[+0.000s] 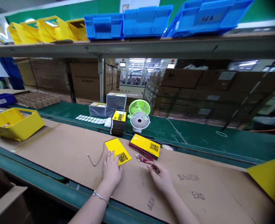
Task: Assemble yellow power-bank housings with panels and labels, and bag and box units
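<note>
My left hand point(112, 169) rests with its fingers stretched out on the lower left of a flat yellow panel point(115, 146) with a printed QR code. From the panel's left side a thin dark red wire point(99, 161) curves out to a small white connector. To the right lies a stack of similar yellow panels point(144, 143), its red and black wires point(144, 155) bunched along the front with white connectors. Just below these wires is my right hand point(161, 178), fingers curled in; whatever they hold is hidden.
Brown cardboard with handwriting point(188, 177) covers the bench. Behind stand a white fan point(140, 120), a green fan point(139, 105), a black-and-yellow box stack point(118, 123) and white labels point(90, 119). Yellow bins point(23, 127) flank both sides; blue bins point(146, 21) sit on the overhead shelf.
</note>
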Demonstrator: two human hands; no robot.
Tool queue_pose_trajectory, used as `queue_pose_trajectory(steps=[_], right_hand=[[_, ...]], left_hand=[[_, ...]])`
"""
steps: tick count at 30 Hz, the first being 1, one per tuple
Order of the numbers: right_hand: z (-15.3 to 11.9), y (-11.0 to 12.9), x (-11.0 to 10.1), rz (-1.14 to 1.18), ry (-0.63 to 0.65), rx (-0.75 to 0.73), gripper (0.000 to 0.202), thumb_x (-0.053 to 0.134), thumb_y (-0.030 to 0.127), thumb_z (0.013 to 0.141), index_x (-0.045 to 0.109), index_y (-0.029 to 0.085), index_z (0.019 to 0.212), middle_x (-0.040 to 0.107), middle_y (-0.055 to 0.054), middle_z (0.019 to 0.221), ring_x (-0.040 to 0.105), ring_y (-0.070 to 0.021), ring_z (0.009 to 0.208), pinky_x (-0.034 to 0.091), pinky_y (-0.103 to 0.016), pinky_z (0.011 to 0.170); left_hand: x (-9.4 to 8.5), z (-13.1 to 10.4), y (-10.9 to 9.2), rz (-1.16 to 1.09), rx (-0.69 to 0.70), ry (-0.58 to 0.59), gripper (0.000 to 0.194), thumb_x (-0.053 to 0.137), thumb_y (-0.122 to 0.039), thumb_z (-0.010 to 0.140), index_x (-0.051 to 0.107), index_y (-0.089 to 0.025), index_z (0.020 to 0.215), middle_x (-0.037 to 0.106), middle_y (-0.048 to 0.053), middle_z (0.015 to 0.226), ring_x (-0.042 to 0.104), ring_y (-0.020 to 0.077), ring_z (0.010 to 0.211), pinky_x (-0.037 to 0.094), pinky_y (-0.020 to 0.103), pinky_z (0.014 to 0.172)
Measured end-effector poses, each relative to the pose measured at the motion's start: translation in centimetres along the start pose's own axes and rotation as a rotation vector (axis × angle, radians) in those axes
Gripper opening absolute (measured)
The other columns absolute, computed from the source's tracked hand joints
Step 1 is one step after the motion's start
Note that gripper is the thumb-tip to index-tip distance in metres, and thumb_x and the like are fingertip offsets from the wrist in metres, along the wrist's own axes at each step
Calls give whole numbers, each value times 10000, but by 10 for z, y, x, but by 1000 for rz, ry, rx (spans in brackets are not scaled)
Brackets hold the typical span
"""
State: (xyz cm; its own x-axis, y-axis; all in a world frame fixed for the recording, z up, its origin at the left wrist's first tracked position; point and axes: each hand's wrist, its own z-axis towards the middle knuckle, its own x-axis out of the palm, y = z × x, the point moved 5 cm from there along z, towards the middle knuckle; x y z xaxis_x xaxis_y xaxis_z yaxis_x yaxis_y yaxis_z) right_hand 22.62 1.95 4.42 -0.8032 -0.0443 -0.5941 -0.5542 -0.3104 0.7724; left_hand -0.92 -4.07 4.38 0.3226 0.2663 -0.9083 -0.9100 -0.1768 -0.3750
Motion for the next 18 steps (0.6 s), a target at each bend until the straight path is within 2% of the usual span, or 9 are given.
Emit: queue_pose_trajectory(steps=[2, 4, 8, 12, 15, 18], right_hand=[[2, -6, -4, -10, -18, 19, 460, 484, 560, 833, 662, 180, 1020, 632, -47, 732, 536, -192, 626, 425, -299, 602], [3, -12, -7, -6, -34, 35, 464, 488, 569, 824, 656, 182, 1018, 619, -40, 708, 530, -192, 610, 421, -298, 587], [6, -22, -8, 50, -46, 37, 464, 502, 570, 814, 644, 175, 1013, 602, -40, 689, 559, -206, 649, 447, -303, 631], [7, -24, -6, 63, -40, 38, 450, 503, 564, 811, 643, 183, 1005, 609, -46, 722, 569, -212, 679, 454, -308, 655], [8, -23, -5, 45, -28, 51, 457, 502, 567, 798, 647, 183, 1000, 614, -44, 710, 565, -215, 666, 449, -313, 643], [10, -20, -6, 43, -20, 82, 484, 493, 580, 777, 654, 177, 991, 608, -42, 673, 565, -221, 641, 445, -318, 612]], left_hand=[[3, 3, 0, -9, 68, 52, 469, 453, -302, 840, 473, -319, 1308, 342, 9, 1475, 234, 251, 1366, 217, 407, 1088], [6, 3, 1, -13, 112, 101, 472, 427, -330, 861, 454, -335, 1333, 370, -8, 1467, 258, 241, 1364, 214, 394, 1102], [7, -4, 3, 2, 95, 112, 464, 342, -338, 899, 461, -283, 1344, 400, 49, 1449, 318, 294, 1324, 303, 435, 1051], [10, -8, 2, 22, 47, 78, 465, 334, -292, 899, 473, -244, 1340, 419, 92, 1426, 343, 334, 1281, 323, 473, 1020], [12, 4, 2, 20, 28, 51, 465, 324, -290, 904, 470, -228, 1341, 422, 112, 1415, 344, 332, 1267, 322, 471, 1013], [13, 27, 5, 2, 8, 30, 469, 324, -301, 906, 477, -188, 1335, 425, 140, 1398, 334, 336, 1269, 304, 469, 1022]])
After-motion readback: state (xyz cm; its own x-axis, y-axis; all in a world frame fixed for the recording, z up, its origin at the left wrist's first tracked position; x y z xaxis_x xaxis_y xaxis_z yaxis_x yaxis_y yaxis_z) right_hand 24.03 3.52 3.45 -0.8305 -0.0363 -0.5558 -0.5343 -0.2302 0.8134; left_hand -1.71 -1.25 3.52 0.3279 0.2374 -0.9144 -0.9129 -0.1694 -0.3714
